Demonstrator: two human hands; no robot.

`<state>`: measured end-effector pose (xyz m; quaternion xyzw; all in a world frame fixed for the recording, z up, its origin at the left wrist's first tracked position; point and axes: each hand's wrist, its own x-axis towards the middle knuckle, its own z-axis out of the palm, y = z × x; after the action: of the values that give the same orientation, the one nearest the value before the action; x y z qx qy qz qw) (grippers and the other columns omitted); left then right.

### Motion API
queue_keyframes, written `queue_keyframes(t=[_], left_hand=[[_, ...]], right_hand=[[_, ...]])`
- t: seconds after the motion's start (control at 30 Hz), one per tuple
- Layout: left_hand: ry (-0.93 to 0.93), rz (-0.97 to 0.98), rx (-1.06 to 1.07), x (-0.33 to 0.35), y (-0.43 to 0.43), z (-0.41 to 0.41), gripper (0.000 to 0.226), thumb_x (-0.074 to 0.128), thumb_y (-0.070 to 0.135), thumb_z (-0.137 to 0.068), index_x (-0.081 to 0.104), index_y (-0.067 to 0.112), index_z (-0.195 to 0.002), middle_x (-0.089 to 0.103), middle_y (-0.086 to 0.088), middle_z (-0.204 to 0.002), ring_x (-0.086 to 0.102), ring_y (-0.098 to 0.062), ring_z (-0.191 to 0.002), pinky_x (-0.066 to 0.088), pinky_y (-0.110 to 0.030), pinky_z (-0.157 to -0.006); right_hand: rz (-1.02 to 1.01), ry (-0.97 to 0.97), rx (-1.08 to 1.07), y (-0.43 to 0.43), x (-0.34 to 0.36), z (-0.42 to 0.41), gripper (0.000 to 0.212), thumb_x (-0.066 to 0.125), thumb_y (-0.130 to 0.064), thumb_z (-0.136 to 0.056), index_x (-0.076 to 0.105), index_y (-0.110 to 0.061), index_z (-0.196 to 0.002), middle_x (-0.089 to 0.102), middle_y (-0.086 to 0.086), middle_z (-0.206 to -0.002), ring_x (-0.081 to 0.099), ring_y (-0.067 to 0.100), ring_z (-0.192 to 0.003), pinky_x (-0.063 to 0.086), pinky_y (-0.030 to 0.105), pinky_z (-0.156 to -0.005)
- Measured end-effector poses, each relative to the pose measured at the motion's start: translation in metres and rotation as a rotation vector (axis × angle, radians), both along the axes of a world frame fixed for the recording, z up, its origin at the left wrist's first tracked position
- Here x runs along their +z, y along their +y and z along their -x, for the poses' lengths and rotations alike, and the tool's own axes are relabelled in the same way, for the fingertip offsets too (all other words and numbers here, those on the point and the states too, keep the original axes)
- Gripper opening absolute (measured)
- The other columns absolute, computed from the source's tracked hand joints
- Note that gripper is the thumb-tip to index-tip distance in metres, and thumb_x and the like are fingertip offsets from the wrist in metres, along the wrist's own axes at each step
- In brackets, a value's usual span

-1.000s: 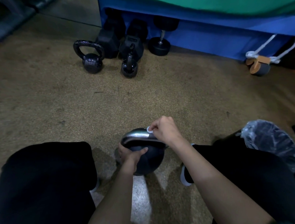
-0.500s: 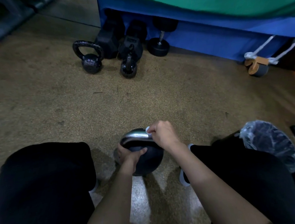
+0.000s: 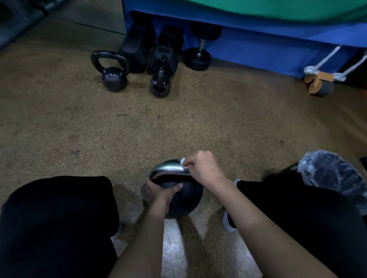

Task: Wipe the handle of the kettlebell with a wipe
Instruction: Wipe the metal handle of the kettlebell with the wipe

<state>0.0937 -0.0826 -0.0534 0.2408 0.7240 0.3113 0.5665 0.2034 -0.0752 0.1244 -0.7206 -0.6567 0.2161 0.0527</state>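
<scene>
Under the curled fingers of the right hand (image 3: 202, 167) a small white wipe (image 3: 183, 161) is pinched against the shiny metal handle (image 3: 169, 170) of the kettlebell (image 3: 186, 198), only a corner of the wipe showing past the knuckles at the handle's right end. Just below and to the left of those fingers, the left hand (image 3: 162, 191) grips the kettlebell's dark round body, thumb lying across its top under the handle and the other fingers wrapped around the left side, mostly hidden. The kettlebell stands on the speckled tan floor (image 3: 73, 131) between the person's knees, which are covered in black fabric on either side of the two forearms. To the right of the right hand, near the right knee, sits a crinkled clear plastic bag (image 3: 335, 178) over something dark. Well beyond the fingers, across bare floor, two smaller black kettlebells (image 3: 113, 76) stand near each other, with black hex dumbbells (image 3: 136, 50) and a round dumbbell (image 3: 198, 58) just behind them against a blue padded mat (image 3: 258, 49) topped by a green one. Far off to the upper right of the hands a wooden-sided roller (image 3: 320, 85) with white rope lies at the blue mat's edge.
</scene>
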Motion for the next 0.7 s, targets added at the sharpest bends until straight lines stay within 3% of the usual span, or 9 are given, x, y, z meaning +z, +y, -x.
queue_keyframes(t=[0.07, 0.23, 0.47, 0.57, 0.7], left_hand=[[-0.005, 0.000, 0.004, 0.000, 0.000, 0.000, 0.128, 0.104, 0.015, -0.066, 0.027, 0.022, -0.167, 0.039, -0.007, -0.169, 0.043, -0.036, -0.152, 0.046, -0.064, -0.116], [0.003, -0.004, 0.002, 0.001, 0.000, 0.000, 0.125, 0.104, 0.014, -0.065, 0.030, 0.020, -0.166, 0.041, -0.009, -0.168, 0.044, -0.034, -0.153, 0.043, -0.054, -0.121], [0.002, 0.026, 0.001, 0.004, -0.001, 0.001, 0.133, 0.107, 0.018, -0.059, 0.028, 0.023, -0.167, 0.040, -0.007, -0.169, 0.041, -0.034, -0.153, 0.047, -0.066, -0.114], [0.006, 0.030, 0.004, 0.006, -0.001, 0.001, 0.131, 0.107, 0.019, -0.059, 0.030, 0.025, -0.165, 0.042, -0.006, -0.167, 0.043, -0.036, -0.152, 0.047, -0.067, -0.112], [0.002, 0.022, 0.007, 0.009, -0.001, 0.000, 0.129, 0.105, 0.015, -0.062, 0.029, 0.019, -0.166, 0.042, -0.012, -0.167, 0.045, -0.036, -0.151, 0.048, -0.062, -0.115]], right_hand=[[-0.006, 0.000, 0.024, -0.001, -0.006, 0.002, 0.032, 0.053, 0.000, -0.079, 0.076, -0.019, -0.089, 0.073, 0.001, -0.103, 0.064, 0.022, -0.104, 0.048, 0.028, -0.094], [-0.013, -0.018, -0.008, 0.000, -0.005, -0.005, 0.030, 0.054, -0.002, -0.081, 0.076, -0.020, -0.091, 0.072, 0.002, -0.104, 0.063, 0.022, -0.102, 0.048, 0.028, -0.094], [-0.013, -0.007, 0.015, -0.007, -0.009, -0.001, 0.032, 0.053, -0.004, -0.079, 0.076, -0.023, -0.090, 0.072, -0.001, -0.103, 0.064, 0.022, -0.099, 0.050, 0.028, -0.092], [-0.057, -0.013, 0.042, -0.012, -0.011, 0.000, 0.034, 0.051, -0.003, -0.080, 0.074, -0.022, -0.096, 0.071, 0.002, -0.108, 0.064, 0.026, -0.100, 0.050, 0.031, -0.091], [-0.062, -0.041, 0.069, -0.015, -0.010, 0.001, 0.030, 0.054, -0.006, -0.080, 0.075, -0.022, -0.094, 0.072, -0.001, -0.105, 0.065, 0.022, -0.097, 0.049, 0.025, -0.090]])
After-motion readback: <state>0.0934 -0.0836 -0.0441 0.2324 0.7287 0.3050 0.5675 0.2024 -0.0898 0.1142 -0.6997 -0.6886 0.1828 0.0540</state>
